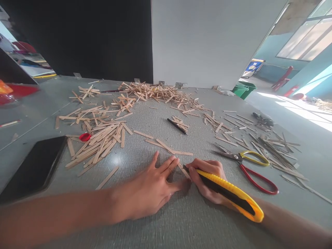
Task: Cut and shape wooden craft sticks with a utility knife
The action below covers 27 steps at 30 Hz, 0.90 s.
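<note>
A: Which way's that cutter [229, 190] pointing?
B: Blade end toward the table's [145, 117] far edge, angled left, butt slanting back right. Right hand's [210, 166] wrapped round it.
A: And the left hand [151, 188]?
B: Spread out, fingertips on a wooden stick [185, 173], roughly same slant, well short of the far edge.

Head-worn cam, facing fwd + down, close abv tbl [147, 119].
</note>
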{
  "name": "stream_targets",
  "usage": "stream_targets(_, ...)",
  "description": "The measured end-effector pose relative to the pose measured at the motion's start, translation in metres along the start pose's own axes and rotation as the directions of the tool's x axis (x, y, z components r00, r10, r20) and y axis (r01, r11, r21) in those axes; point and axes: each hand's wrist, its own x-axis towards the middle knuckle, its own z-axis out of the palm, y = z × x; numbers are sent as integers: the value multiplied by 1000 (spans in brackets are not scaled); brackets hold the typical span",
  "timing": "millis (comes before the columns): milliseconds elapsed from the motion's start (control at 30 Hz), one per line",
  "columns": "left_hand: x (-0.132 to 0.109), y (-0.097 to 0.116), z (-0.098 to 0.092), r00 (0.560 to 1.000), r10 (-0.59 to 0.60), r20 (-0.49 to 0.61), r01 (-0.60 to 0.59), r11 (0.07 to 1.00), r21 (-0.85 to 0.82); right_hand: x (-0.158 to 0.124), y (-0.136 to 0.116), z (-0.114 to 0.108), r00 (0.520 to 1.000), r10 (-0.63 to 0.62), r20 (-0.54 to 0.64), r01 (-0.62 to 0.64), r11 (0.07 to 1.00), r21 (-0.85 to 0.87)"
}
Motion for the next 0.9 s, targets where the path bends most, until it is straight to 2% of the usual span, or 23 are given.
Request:
stream_targets(167,-1,-2,3,996,3,-85,1,999,50,1,-4,-3,997,69,-45,-65,994,89)
stream_targets(267,-1,-3,2,994,21,-104,-12,996,88,5,-5,-5,983,175,-61,-163,972,168)
stream_targets(400,1,-3,1,994,32,-104,-24,997,80,12,-2,-7,939,337,70,-342,887,310)
stream_targets(533,2,-3,3,992,1,-126,1,1000,11,17,0,-8,879,460,127,-474,806,355)
stream_targets(600,3,-3,4,992,-5,-129,3,1000,-15,19,1,-7,870,475,131,-487,790,372)
stream_targets(700,3,-4,3,993,8,-119,-15,998,-53,20,2,-6,887,442,133,-458,808,371)
stream_targets(900,4,-7,2,993,30,-117,-38,997,-71,20,-2,-6,925,372,76,-380,904,195)
